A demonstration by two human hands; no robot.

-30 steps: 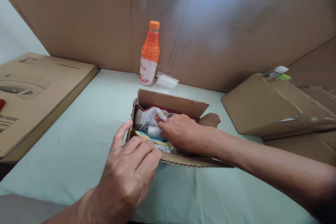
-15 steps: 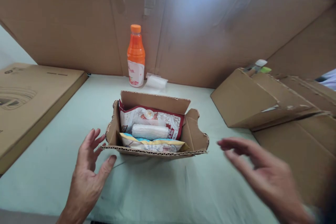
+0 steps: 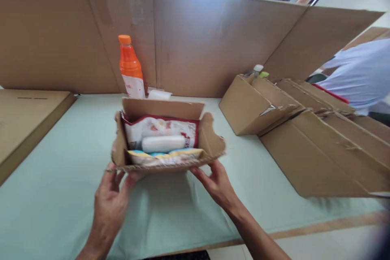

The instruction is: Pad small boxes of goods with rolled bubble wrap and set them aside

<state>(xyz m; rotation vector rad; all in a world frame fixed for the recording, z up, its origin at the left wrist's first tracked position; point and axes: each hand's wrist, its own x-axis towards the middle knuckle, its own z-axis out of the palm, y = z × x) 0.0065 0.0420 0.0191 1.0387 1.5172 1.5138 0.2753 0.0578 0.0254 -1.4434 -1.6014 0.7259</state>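
An open cardboard box [image 3: 215,140] is in front of me, its cut-out side walls and ragged edges showing. Inside, a red-and-white food packet [image 3: 155,125] leans at the back, a white roll [image 3: 163,144] lies in the middle, and a yellow-and-blue-edged packet [image 3: 166,157] stands at the front. My left hand [image 3: 112,199] grips the near left corner, thumb in front. At the near right corner, my right hand [image 3: 216,183] holds the box from below, its fingertips partly hidden by the cardboard.
Behind the box stand an orange-capped bottle [image 3: 130,67] and a small white packet [image 3: 159,94]. Several cardboard boxes [image 3: 307,150] sit on the right, a flat carton [image 3: 30,118] on the left. A tall cardboard screen [image 3: 207,44] closes off the back. Another person's light shirt [image 3: 362,71] shows beyond it.
My right hand has come in from the right to the box's near right corner. My left hand has closed on the near left corner. The view has swung to the right.
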